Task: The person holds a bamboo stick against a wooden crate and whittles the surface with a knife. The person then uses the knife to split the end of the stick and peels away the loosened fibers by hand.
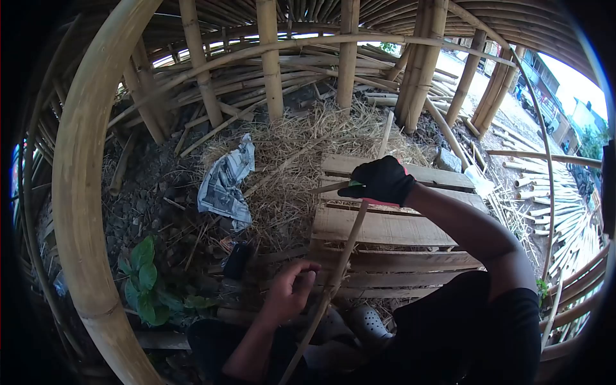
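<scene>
My right hand (378, 182), in a black and red glove, is wrapped round a long thin bamboo strip (350, 247) that runs slantwise from the bottom of the view up past the glove. A short piece of bamboo (330, 187) sticks out to the left of the glove, partly hidden by it. Bare and ungloved, my left hand (294, 292) is beside the lower part of the strip, its thumb and index finger apart, with nothing visible between them. Under the strip lies a wooden slatted pallet (398, 226).
Straw (289, 186) covers the ground. A crumpled newspaper (226, 183), a dark object (237, 261) and a green plant (144, 279) are at the left. A thick bamboo pole (83, 160) rises close by; upright posts (269, 61) stand ahead. Cut bamboo (532, 192) lies at the right.
</scene>
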### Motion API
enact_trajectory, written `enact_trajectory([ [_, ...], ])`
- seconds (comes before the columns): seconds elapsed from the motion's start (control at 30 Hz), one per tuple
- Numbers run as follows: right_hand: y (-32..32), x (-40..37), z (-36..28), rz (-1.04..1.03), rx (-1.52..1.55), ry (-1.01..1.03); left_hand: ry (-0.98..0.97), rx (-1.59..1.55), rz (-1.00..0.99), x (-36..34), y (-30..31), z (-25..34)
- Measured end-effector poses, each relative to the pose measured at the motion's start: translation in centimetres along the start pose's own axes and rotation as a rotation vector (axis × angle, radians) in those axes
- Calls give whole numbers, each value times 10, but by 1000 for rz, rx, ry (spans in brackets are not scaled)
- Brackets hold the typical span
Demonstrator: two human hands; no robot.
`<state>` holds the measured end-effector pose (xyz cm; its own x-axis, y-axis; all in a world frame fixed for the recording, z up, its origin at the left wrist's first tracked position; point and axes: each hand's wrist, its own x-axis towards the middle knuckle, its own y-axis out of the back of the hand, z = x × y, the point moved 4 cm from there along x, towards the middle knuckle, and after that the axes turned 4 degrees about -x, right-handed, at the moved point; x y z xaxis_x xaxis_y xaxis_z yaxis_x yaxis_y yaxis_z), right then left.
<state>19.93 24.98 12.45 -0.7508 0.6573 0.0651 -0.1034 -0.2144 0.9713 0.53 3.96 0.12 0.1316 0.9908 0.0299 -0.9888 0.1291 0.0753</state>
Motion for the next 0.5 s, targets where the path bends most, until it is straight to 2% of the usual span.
enact_trajectory([
  [0.07, 17, -2, -21, 186, 2, 73, -100, 7, 17, -1, -3, 2],
  [0.1, 21, -12, -31, 158, 1, 80, -86, -17, 18, -9, -17, 5],
  [0.2, 40, -19, -73, 357, 37, 286, -25, -127, -39, -16, -24, 22],
  [0.27, 50, -24, -92, 411, 30, 318, 33, -477, -230, -19, -35, 31],
  [0.3, 54, -25, -97, 464, 22, 352, 32, -474, -232, -18, -29, 30],
  [0.37, 56, -27, -100, 502, 24, 390, 269, -815, -529, -21, -25, 22],
  [0.47, 59, -32, -104, 526, 53, 454, 296, -737, -439, -16, -24, 1],
  [0.5, 60, -34, -106, 458, 67, 462, 290, -736, -439, -14, -25, -5],
])
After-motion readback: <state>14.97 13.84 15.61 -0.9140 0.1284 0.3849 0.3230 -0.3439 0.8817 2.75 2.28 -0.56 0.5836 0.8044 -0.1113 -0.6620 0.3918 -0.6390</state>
